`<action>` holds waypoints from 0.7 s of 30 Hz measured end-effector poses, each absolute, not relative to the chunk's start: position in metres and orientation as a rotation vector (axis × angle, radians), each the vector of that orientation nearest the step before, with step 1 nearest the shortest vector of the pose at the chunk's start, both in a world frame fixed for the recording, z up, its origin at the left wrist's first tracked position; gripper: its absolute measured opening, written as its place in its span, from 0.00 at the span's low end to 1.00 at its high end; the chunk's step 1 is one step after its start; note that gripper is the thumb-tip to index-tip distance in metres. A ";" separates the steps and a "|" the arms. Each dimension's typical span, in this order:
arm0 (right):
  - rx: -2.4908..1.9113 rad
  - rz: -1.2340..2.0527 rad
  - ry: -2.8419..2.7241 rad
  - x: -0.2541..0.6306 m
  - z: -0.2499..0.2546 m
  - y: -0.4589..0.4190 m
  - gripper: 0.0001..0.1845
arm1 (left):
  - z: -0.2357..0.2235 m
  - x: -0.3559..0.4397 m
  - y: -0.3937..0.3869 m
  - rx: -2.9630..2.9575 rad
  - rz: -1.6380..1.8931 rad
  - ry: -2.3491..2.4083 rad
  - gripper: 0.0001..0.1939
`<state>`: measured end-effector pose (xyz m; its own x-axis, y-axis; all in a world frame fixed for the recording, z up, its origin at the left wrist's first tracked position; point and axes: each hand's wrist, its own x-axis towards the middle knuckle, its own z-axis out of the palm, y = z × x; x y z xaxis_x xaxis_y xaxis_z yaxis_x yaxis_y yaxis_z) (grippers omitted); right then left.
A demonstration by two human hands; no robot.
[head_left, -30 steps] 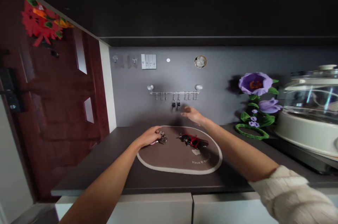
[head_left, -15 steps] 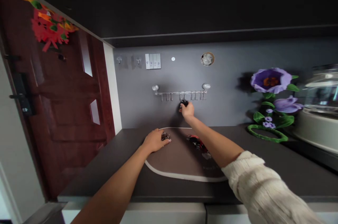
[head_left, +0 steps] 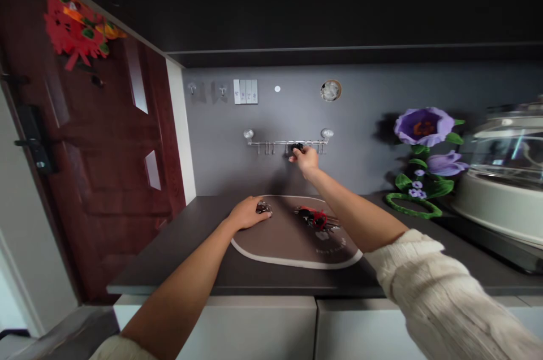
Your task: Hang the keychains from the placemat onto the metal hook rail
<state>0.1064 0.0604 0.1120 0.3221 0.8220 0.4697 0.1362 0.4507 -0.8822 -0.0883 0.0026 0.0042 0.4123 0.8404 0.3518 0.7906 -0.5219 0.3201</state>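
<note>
My right hand (head_left: 306,161) is raised to the hook rail (head_left: 288,143) on the grey wall, its fingers closed around a small black object (head_left: 297,147). The object is at the level of the rail's hooks, and whether it hangs on one I cannot tell. My left hand (head_left: 246,213) rests on the left part of the brown mat (head_left: 280,247), fingers and thumb curled around small shiny metal pieces (head_left: 264,209), mostly hidden. To the right on the mat lies a pile of black, red and metal items (head_left: 316,217), looking like keys, partly beside my right forearm.
Purple flowers with green leaves (head_left: 424,127) stand at the right, beside a white appliance with a clear top (head_left: 496,196). A dark shelf (head_left: 297,15) overhangs the counter (head_left: 203,258). Left is a dark red door (head_left: 114,179). Two clear hooks (head_left: 223,90) are on the wall.
My right hand has lifted the black object slightly, up to the rail's hooks. My left hand stays around the metal pieces on the mat. The view has shifted a little.
</note>
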 end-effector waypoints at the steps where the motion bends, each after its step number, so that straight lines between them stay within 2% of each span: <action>1: -1.026 0.558 -1.180 0.105 0.117 0.061 0.02 | 0.004 -0.088 0.003 2.545 0.745 1.465 0.27; 6: -1.003 0.559 -1.277 0.099 0.120 0.049 0.02 | 0.007 -0.087 0.001 2.475 0.780 1.412 0.26; 12: -1.280 0.585 -1.756 0.121 0.070 0.008 0.06 | 0.010 -0.087 0.000 2.325 0.865 1.416 0.30; 14: -1.357 0.521 -1.949 0.130 0.054 -0.004 0.08 | 0.011 -0.088 0.001 2.312 0.880 1.422 0.30; 17: -1.376 0.446 -2.043 0.142 0.042 -0.017 0.17 | 0.012 -0.090 -0.001 2.296 0.916 1.509 0.30; 21: -1.322 0.564 -2.082 0.152 0.042 -0.024 0.18 | 0.014 -0.092 -0.008 2.305 0.894 1.576 0.30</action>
